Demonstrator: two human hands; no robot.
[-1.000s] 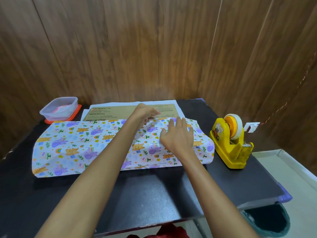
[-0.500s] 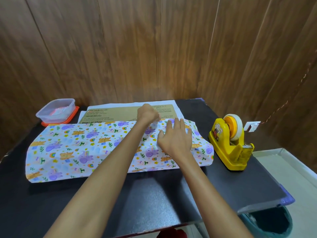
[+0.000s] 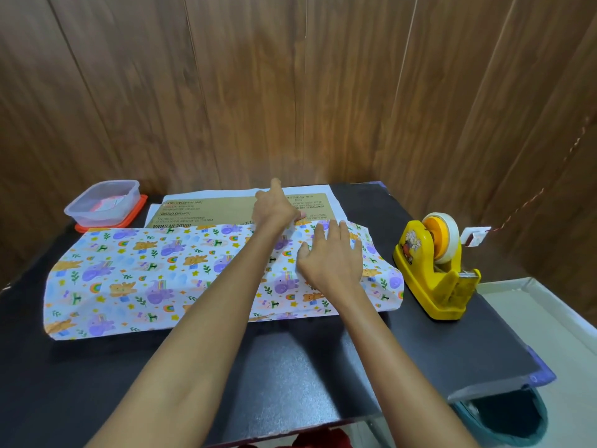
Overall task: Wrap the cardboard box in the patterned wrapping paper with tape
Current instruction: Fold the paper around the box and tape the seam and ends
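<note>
The wrapping paper [image 3: 145, 279] overlaps the box [image 3: 226, 210] (dispenser [image 3: 433, 270] right, tub [image 3: 103, 203] left).

Black table [image 3: 290, 367], patterned wrapping paper [image 3: 145, 276], tape dispenser [image 3: 433, 270], tub [image 3: 103, 202] seemingly on lid [image 3: 141, 204]

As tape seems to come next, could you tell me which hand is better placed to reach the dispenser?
Probably the right hand: it lies nearest the tape dispenser, while the left hand sits at the far edge of the wrapping paper.

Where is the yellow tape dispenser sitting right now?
In the head view, the yellow tape dispenser stands on the black table, toward its right side, just right of the patterned wrapping paper.
</note>
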